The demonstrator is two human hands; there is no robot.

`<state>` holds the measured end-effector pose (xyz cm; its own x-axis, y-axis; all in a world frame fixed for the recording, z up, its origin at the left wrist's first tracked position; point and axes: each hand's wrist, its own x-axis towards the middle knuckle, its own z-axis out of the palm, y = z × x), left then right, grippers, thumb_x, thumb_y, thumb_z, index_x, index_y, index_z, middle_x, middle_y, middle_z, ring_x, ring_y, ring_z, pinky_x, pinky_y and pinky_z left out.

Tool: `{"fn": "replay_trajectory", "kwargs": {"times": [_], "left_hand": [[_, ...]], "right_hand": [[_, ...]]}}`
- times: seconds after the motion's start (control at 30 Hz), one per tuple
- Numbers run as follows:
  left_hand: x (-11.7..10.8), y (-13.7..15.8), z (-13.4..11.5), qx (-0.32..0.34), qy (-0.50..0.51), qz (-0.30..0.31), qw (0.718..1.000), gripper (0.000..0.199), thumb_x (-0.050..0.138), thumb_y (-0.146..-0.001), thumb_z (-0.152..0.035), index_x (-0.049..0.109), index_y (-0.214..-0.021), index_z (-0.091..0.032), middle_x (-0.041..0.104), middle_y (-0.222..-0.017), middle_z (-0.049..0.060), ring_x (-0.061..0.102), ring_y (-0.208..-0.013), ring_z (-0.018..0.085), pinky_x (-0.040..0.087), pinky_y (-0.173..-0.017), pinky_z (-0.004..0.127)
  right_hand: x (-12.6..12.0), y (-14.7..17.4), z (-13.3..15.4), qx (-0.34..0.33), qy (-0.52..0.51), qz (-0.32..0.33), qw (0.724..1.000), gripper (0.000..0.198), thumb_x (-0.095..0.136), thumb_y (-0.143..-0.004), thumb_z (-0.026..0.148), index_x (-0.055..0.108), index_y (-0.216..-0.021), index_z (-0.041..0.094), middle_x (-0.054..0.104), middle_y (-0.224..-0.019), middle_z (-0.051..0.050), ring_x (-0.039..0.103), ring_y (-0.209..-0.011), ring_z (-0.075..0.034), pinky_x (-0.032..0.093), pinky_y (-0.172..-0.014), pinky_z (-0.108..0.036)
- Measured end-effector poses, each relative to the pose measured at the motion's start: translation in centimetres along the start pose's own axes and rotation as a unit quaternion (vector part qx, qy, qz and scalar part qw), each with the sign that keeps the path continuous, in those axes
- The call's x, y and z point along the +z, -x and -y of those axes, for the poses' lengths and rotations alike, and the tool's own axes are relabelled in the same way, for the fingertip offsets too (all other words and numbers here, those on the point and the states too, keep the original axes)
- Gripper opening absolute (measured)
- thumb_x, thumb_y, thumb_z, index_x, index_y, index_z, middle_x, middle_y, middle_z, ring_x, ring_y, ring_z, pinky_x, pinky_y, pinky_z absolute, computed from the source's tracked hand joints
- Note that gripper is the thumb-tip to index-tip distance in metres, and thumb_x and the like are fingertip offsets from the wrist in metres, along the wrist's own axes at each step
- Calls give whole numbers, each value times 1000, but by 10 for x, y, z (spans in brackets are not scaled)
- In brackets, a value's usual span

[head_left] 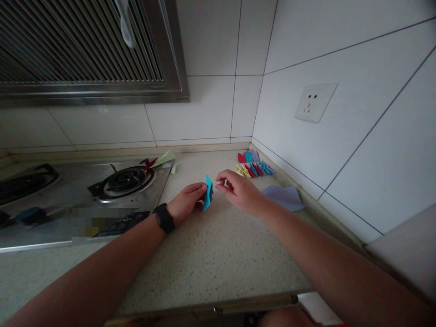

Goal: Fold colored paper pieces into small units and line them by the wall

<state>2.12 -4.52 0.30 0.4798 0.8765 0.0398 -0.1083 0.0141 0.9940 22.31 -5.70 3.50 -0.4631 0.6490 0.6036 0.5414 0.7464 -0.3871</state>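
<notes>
My left hand [189, 199], with a dark watch [165, 218] on its wrist, pinches a folded piece of blue paper [207, 194] between thumb and fingers, above the counter. The paper stands on edge and is seen nearly side-on. Just to its right hovers my right hand [235, 187], apart from the paper. Its fingers are curled with a small gap between thumb and forefinger, and nothing shows in them. Behind it lie rows of small folded paper pieces [256, 169] in yellow, red, blue and lilac. A lilac paper sheet [284, 197] rests beside my right forearm.
At left is a gas stove [75, 200] with two burners. Pale green paper [164, 159] and a bit of red lie at its back right corner. A range hood [91, 50] hangs above. The tiled right wall carries a socket [316, 102]. The counter's front edge [211, 306] runs below.
</notes>
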Motion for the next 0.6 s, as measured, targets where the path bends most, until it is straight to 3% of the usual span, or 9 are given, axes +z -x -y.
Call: {"fn": "replay_trajectory", "kwargs": {"times": [0.17,0.3,0.43,0.6], "left_hand": [[-3,-3,1,22,43,7,999,25,62,-84,-41,59,-85,-16,56,-76,1,55,-67,12,45,-54,23],[-8,-9,4,53,58,-56,995,23,67,-80,-36,58,-79,-14,59,-73,1,56,-66,10,45,-62,22],[-11,-11,3,70,69,-111,989,22,70,-77,-34,59,-80,-14,62,-74,1,58,-69,10,45,-66,21],[-8,-10,0,58,86,-121,987,25,72,-73,-34,57,-79,-15,64,-74,1,60,-68,11,46,-67,24]], "right_hand": [[-2,1,3,23,16,16,999,5,52,-90,23,53,-93,20,59,-83,0,48,-63,-10,35,-61,-24],[-1,1,6,16,36,24,999,4,53,-88,22,53,-92,20,60,-80,1,49,-63,-10,33,-61,-24],[3,2,7,-1,48,30,998,15,60,-84,24,52,-96,21,61,-81,1,53,-69,-12,36,-64,-24],[9,1,5,-28,110,54,992,27,69,-78,30,52,-98,22,62,-90,-3,55,-86,-17,40,-74,-28]]}}
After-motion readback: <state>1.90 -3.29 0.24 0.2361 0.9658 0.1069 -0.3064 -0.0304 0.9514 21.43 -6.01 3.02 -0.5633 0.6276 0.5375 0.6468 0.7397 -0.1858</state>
